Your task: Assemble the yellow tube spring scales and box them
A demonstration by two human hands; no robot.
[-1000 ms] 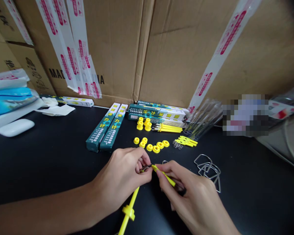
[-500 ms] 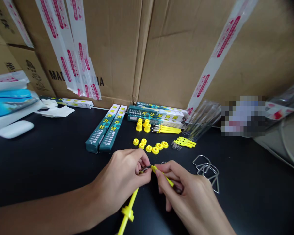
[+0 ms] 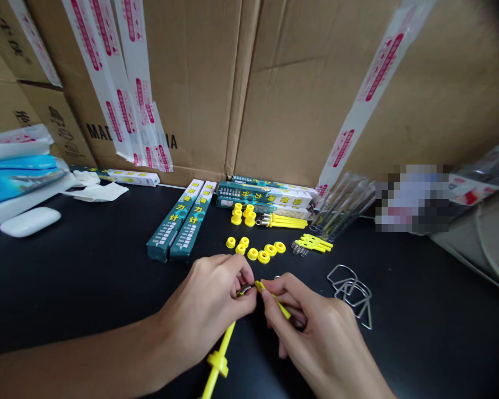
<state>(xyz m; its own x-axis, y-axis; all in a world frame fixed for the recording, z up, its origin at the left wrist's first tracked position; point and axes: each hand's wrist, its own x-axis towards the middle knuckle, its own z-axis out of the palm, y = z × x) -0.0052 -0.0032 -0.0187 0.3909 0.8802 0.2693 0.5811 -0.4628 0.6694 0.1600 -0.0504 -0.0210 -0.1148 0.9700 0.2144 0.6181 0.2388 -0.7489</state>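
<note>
My left hand (image 3: 216,293) is closed on a yellow rod (image 3: 222,349) that slants down toward me, with a flanged yellow collar (image 3: 218,363) around it. A bit of shiny metal (image 3: 245,288) shows between those fingers. Pinched in my right hand (image 3: 311,316) is a flat yellow plastic strip (image 3: 279,306), its tip meeting the metal part at my left fingertips. Whether the two are hooked together is too small to tell. Beyond the hands lie several yellow ring caps (image 3: 264,256) and a small pile of yellow strips with springs (image 3: 315,242).
Bent metal wire loops (image 3: 349,288) lie right of my right hand. Green and white boxes (image 3: 181,221) stretch along the back, near clear plastic tubes (image 3: 343,205) and yellow rods (image 3: 289,220). A white computer mouse (image 3: 30,221) sits at left. Cardboard boxes (image 3: 191,83) wall off the back.
Both hands stay nearly in place. The yellow strip in my right hand has shifted slightly, its tip still at my left fingertips.
</note>
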